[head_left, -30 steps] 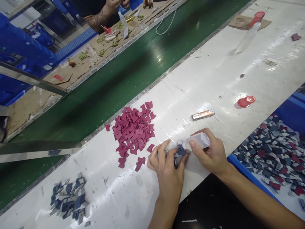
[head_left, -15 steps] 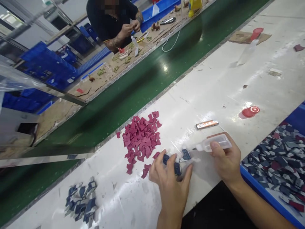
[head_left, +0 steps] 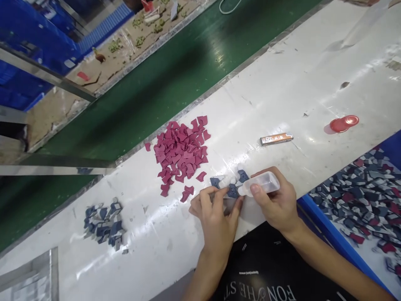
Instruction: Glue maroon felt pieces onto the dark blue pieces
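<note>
Station: white worktop (head_left: 282,83) alongside a green conveyor belt (head_left: 163,96). Left hand (head_left: 216,219) closed, fingers curved over a small cluster of dark blue pieces (head_left: 232,191), with white material showing between them. The cluster lies on the worktop directly in front of the person, between the two hands.

Right hand (head_left: 275,200) closed around a translucent plastic squeeze bottle (head_left: 261,184), which is tilted with its nozzle angled down and toward the cluster. The tip is at or just beside the nearest blue piece; actual contact cannot be confirmed from this view.

Step in hand (judgement): applying the bottle's contents to the pieces under the left hand. Next move calls for a steady nozzle and a small, controlled squeeze, with the left fingertips kept clear of the tip.

Surroundings: heap of loose maroon cut pieces (head_left: 181,154) just left of the hands. Smaller pile of blue-grey pieces (head_left: 103,223) farther left. Small orange-and-silver tube (head_left: 276,139) and round red cap (head_left: 341,123) on the worktop to the right. Blue-rimmed bin (head_left: 326,221) of mixed pieces beyond the near right edge. Black printed fabric (head_left: 266,271) at the lower edge.
</note>
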### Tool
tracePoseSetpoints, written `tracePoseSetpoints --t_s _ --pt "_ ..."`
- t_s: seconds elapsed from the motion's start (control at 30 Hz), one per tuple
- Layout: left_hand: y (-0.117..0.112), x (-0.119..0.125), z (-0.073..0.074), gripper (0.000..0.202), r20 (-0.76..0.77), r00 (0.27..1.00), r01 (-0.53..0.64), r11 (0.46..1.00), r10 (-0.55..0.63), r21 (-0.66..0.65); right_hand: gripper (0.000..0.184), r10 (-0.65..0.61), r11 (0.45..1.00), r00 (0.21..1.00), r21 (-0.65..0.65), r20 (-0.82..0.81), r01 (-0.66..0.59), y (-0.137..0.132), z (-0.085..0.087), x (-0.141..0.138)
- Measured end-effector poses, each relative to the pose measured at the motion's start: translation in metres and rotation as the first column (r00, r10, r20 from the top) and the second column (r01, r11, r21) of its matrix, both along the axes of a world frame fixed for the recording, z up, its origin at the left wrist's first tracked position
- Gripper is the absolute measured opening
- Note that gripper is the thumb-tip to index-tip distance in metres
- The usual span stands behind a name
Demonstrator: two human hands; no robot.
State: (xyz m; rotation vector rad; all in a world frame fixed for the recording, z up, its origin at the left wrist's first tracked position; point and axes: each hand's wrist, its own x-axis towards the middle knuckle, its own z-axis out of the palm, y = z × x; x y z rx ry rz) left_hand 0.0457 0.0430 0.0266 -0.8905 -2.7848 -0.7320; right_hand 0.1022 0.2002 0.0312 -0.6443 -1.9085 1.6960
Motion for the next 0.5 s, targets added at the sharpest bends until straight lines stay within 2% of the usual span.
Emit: tracePoseSetpoints --t_s 0.17,0.5 --pt "-0.0002 0.0052 -0.0001 0.023 0.085 0.996 -0.044 0.998 0.040 0.044 0.016 0.016 1.000 0.999 0.018 0.047 -0.017 -0.0005 -0.0007 0.0000" --pt "-0.0023 0.0079 -0.0040 0.024 0.101 0.993 -0.062 0.995 0.054 0.083 0.019 0.056 0.996 0.990 0.065 0.128 -0.065 -0.0019 -0.0036 0.0028"
